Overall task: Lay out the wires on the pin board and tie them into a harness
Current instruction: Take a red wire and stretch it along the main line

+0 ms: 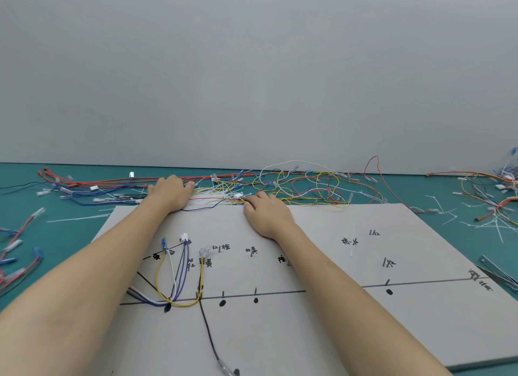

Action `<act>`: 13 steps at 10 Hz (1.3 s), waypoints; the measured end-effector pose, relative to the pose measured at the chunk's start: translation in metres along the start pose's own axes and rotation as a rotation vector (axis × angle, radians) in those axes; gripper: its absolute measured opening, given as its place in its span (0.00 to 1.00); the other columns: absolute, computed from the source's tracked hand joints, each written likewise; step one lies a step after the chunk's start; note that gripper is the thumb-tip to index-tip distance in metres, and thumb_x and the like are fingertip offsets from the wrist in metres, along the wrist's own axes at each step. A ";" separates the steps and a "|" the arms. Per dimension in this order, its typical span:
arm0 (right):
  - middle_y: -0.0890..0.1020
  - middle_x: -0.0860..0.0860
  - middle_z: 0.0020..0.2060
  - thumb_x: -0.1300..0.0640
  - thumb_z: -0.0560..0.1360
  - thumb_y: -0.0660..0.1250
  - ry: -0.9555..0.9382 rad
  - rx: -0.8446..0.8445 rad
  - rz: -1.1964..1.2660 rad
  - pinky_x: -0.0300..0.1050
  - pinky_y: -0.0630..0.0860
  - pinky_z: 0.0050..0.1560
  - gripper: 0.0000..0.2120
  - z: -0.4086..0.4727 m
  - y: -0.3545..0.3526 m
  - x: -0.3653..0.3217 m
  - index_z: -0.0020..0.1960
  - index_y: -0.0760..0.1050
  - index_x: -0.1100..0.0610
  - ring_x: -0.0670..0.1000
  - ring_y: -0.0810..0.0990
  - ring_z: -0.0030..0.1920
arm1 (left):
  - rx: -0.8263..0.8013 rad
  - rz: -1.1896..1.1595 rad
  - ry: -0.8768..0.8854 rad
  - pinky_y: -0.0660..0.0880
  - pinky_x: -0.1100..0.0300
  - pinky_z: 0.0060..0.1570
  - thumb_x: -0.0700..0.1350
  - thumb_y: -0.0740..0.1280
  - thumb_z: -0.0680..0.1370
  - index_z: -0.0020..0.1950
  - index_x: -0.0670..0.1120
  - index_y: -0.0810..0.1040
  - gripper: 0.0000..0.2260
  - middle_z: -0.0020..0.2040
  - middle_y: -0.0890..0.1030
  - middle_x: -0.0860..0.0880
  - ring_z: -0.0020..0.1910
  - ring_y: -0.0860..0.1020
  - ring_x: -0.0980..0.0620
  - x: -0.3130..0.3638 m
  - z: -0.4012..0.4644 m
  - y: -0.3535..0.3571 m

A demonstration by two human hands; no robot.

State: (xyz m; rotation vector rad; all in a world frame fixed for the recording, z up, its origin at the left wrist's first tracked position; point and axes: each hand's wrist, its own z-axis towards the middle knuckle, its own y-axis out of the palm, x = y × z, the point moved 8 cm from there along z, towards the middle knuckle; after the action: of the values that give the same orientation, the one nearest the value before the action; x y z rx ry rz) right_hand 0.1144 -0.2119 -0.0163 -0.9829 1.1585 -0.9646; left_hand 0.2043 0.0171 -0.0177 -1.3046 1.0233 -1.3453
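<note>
The grey pin board lies in front of me with drawn lines, pins and handwritten marks. Yellow, white and blue wires are laid around pins at its left. A black wire runs down the middle. Both arms reach over the board's far edge into a tangle of loose wires. My left hand rests palm down on the wire pile, fingers curled. My right hand pinches a thin bundle of wires beside a small white connector.
More red and blue wires lie on the green mat at the back left, short terminated leads at the far left. Cable ties and an orange bundle sit at the right. A metal tool pokes in beside the board.
</note>
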 end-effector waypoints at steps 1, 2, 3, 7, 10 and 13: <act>0.73 0.53 0.65 0.50 0.82 0.49 0.007 0.011 0.015 0.51 0.64 0.66 0.21 -0.001 -0.001 0.000 0.69 0.70 0.54 0.56 0.69 0.65 | 0.047 -0.075 -0.002 0.64 0.42 0.64 0.57 0.53 0.82 0.67 0.40 0.72 0.24 0.69 0.71 0.42 0.68 0.67 0.40 0.000 0.000 -0.002; 0.74 0.54 0.64 0.51 0.81 0.50 0.011 0.025 0.027 0.51 0.65 0.65 0.20 -0.001 -0.001 0.000 0.68 0.71 0.54 0.56 0.70 0.64 | 0.155 -0.118 0.018 0.62 0.45 0.64 0.56 0.55 0.81 0.69 0.43 0.70 0.23 0.71 0.68 0.47 0.68 0.63 0.42 0.003 0.000 -0.014; 0.74 0.54 0.64 0.51 0.81 0.51 0.016 0.033 0.039 0.51 0.65 0.65 0.21 -0.001 -0.002 0.001 0.69 0.70 0.54 0.56 0.70 0.64 | 0.244 -0.187 0.049 0.62 0.45 0.65 0.55 0.57 0.81 0.72 0.43 0.67 0.24 0.75 0.64 0.49 0.69 0.62 0.41 0.008 0.002 -0.032; 0.74 0.53 0.64 0.50 0.80 0.51 0.025 0.026 0.061 0.50 0.64 0.65 0.21 -0.002 -0.002 0.001 0.70 0.70 0.53 0.56 0.70 0.64 | 0.477 -0.435 0.100 0.59 0.43 0.71 0.56 0.59 0.80 0.79 0.43 0.51 0.33 0.79 0.52 0.47 0.74 0.59 0.40 0.012 -0.006 -0.102; 0.77 0.51 0.60 0.52 0.78 0.60 -0.079 0.318 0.086 0.50 0.60 0.70 0.18 -0.010 -0.031 -0.007 0.67 0.74 0.53 0.53 0.70 0.63 | 0.527 -0.211 0.320 0.60 0.42 0.70 0.54 0.60 0.80 0.80 0.44 0.49 0.33 0.80 0.50 0.49 0.75 0.56 0.44 0.037 -0.049 -0.107; 0.80 0.55 0.45 0.44 0.74 0.70 0.072 -0.091 1.325 0.46 0.79 0.41 0.35 -0.014 -0.063 -0.066 0.75 0.59 0.53 0.49 0.76 0.32 | 0.492 -0.075 0.646 0.65 0.47 0.68 0.53 0.61 0.80 0.79 0.40 0.53 0.33 0.79 0.55 0.46 0.76 0.59 0.46 0.069 -0.100 -0.090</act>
State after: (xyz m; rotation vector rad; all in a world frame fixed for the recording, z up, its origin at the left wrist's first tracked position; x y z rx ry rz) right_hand 0.0860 -0.1681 0.0598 -0.0868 1.5477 0.1303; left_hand 0.0994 -0.0400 0.0755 -0.5464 0.9664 -1.9883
